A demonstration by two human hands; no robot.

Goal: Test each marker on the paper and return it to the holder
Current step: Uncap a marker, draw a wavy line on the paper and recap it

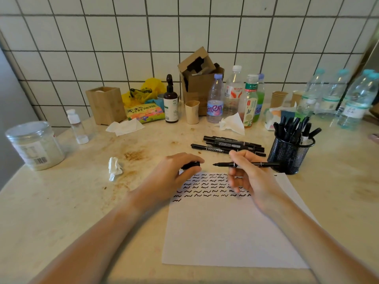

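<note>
- The right hand pinches an uncapped marker in its fingers, held level, tip pointing left, above the paper.
- The left hand curls its fingers around the black cap, just left of the tip.
- Rows of black squiggles cover the paper's top part.
- Four markers lie on the bench behind the hands.
- The mesh holder, full of markers, stands to the right.
</note>
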